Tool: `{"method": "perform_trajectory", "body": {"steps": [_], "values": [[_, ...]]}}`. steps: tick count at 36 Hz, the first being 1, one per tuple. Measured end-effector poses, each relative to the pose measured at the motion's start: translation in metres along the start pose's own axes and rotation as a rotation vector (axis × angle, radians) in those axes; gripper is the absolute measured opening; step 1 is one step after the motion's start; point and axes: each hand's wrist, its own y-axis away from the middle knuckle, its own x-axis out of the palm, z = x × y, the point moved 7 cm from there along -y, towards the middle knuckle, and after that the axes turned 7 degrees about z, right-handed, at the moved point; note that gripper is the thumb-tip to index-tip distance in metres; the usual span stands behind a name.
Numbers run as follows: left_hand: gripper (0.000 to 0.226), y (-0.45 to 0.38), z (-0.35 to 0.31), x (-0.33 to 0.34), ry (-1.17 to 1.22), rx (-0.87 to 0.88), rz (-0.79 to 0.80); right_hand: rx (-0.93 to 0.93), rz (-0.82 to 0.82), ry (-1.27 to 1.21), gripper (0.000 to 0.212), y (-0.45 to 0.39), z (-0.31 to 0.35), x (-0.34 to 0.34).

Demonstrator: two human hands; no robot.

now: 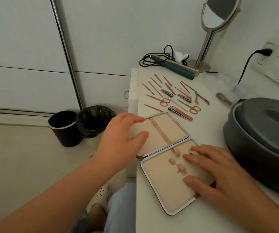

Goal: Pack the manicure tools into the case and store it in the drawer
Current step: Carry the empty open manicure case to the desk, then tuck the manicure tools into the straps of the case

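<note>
My right hand [219, 172] lies flat on the near half of the open case [167, 167], fingers straight and spread, holding nothing; the fingertips touch the small tan loops in the cream lining. My left hand [123, 140] rests on the far half of the case, at its left edge, fingers loosely extended, thumb on the lining, also with no grip on anything. The case lies spread open on the white table [202, 216], its two halves joined at a metal-edged hinge, a tan elastic strip running down the far half. No tool sits in it.

Just beyond the case lie the manicure tools [174, 96], laid out in rows on the table: three nail clippers, two scissors with pink handles, a nipper, and thin pink-handled picks and files. Beyond those, a teal styling wand [174, 66] with a coiled black cord lies beside a round mirror [219, 12] on a stand. To the right of the case sits a large grey round container [261, 140]. Left of the case, down on the floor, stand a black bin [64, 128] and a bin lined with a black bag [93, 120].
</note>
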Motion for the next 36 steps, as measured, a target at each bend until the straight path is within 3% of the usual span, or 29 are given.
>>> {"method": "perform_trajectory", "body": {"steps": [3,10,16,27,36], "values": [[0.035,0.015,-0.011,0.015,-0.074,0.112,0.114,0.03,-0.036,0.011,0.062,0.0,-0.001,0.002],[0.051,0.019,-0.001,0.032,-0.231,0.053,0.285,0.048,-0.056,0.014,0.061,0.003,0.007,-0.002],[0.045,0.004,-0.003,0.036,-0.261,0.116,0.441,0.082,0.061,0.106,0.074,0.001,0.011,-0.009],[0.041,-0.007,0.004,0.041,-0.155,0.158,0.504,0.221,0.18,0.383,0.035,-0.08,0.032,-0.076],[0.046,-0.01,0.009,0.039,-0.124,0.193,0.491,0.541,0.165,0.449,0.016,-0.192,-0.054,-0.097]]}}
